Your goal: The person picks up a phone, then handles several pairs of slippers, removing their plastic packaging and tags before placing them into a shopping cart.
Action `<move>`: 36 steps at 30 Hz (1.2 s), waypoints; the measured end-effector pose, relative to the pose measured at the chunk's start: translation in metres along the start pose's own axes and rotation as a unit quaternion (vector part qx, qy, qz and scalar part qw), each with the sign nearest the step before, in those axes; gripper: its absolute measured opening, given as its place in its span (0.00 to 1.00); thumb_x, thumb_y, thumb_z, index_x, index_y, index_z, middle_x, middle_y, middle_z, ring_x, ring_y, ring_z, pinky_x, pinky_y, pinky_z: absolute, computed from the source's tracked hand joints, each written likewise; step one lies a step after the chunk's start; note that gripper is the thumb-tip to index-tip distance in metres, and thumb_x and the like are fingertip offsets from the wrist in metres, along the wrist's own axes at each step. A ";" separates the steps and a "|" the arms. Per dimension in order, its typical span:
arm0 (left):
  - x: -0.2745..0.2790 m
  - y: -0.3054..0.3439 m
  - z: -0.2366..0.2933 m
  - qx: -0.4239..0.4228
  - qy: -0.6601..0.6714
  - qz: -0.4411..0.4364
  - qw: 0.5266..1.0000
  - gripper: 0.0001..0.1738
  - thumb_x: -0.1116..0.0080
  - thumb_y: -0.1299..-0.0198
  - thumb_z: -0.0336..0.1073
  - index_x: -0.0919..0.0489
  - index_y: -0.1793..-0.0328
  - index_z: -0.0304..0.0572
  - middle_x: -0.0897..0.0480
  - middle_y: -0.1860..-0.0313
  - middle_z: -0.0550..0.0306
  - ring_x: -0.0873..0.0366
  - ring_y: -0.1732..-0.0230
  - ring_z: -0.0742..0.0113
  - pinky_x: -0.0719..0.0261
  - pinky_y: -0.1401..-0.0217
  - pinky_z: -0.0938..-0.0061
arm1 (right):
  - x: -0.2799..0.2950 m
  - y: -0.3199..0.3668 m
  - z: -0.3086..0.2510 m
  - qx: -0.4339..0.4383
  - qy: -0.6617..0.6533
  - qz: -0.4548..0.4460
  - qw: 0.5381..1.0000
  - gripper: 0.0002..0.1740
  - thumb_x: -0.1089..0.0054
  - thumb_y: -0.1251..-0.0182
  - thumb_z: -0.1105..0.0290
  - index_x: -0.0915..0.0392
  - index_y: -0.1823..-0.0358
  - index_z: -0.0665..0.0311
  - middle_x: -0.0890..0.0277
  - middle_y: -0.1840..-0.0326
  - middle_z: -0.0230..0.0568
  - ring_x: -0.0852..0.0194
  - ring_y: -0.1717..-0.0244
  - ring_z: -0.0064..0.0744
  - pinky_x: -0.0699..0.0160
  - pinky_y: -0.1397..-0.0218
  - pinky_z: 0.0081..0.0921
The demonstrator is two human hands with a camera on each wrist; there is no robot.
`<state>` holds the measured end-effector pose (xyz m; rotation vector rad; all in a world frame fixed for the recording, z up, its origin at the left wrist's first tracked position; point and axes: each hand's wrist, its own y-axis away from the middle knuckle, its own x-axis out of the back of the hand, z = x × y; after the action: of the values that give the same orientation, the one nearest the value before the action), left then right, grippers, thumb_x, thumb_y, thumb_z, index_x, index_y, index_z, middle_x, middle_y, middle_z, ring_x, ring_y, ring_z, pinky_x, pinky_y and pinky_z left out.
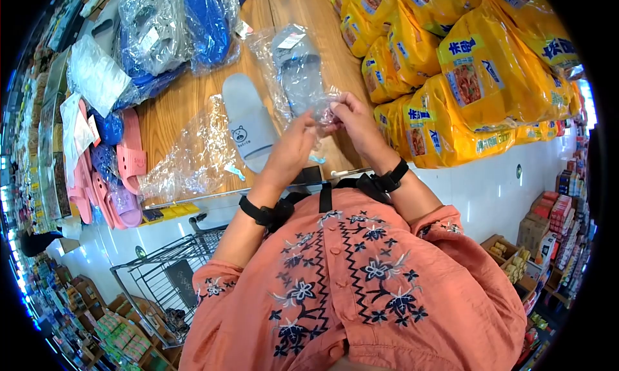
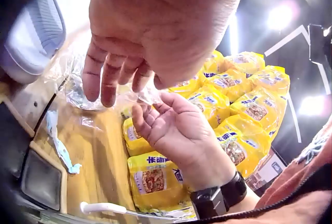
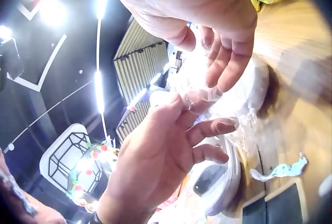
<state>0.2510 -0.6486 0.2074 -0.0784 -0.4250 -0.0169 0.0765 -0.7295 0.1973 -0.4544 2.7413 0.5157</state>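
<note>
A grey slipper (image 1: pixel 301 68) lies inside a clear plastic bag (image 1: pixel 325 105) on the wooden table. At the bag's near end, my left hand (image 1: pixel 293 145) pinches the film between thumb and index finger, its other fingers spread, as the right wrist view shows of this hand (image 3: pixel 155 146). My right hand (image 1: pixel 360 126) grips the film just beside it with thumb and fingertips, also visible in the left wrist view (image 2: pixel 181 130). Left of the bagged slipper rests a bare grey slipper (image 1: pixel 248 122) with a bear print, touching no hand in the head view.
Loose clear film (image 1: pixel 196 151) and a pale blue strip (image 1: pixel 235 171) lie on the table (image 1: pixel 271 3). Bagged grey and blue slippers (image 1: pixel 209 22) are at the upper left, pink ones (image 1: pixel 132 155) at the left edge. Yellow food packs (image 1: pixel 474 80) stack at right; a cart (image 1: pixel 155 268) stands below.
</note>
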 end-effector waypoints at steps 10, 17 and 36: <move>0.001 -0.013 -0.002 -0.011 -0.231 0.009 0.973 0.46 0.30 0.44 0.47 0.37 0.25 0.27 0.29 0.30 0.32 0.34 0.27 0.38 0.33 0.26 0.58 | -0.002 0.004 -0.010 -0.024 -0.017 -0.005 1.000 0.09 0.45 0.26 0.71 0.30 0.49 0.63 0.23 0.66 0.36 0.21 0.72 0.23 0.19 0.71 0.23; 0.012 -0.021 0.000 0.031 -0.161 0.076 0.984 0.21 0.43 0.33 0.42 0.23 0.38 0.38 0.20 0.43 0.36 0.21 0.40 0.44 0.24 0.41 0.55 | -0.020 0.006 -0.035 -0.006 -0.054 -0.029 0.998 0.11 0.45 0.26 0.70 0.30 0.46 0.64 0.19 0.57 0.38 0.20 0.72 0.22 0.20 0.68 0.19; 0.106 -0.043 0.008 0.012 -0.103 0.214 0.971 0.12 0.44 0.29 0.36 0.21 0.48 0.34 0.19 0.63 0.51 0.20 0.64 0.64 0.22 0.60 0.69 | -0.023 -0.026 0.009 0.268 0.476 0.013 0.838 0.12 0.44 0.30 0.62 0.23 0.64 0.66 0.20 0.65 0.53 0.20 0.63 0.54 0.26 0.64 0.44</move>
<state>0.3430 -0.6909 0.2621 -0.1465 -0.6087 0.4242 0.1091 -0.7438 0.1902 -0.6372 3.5963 -0.6939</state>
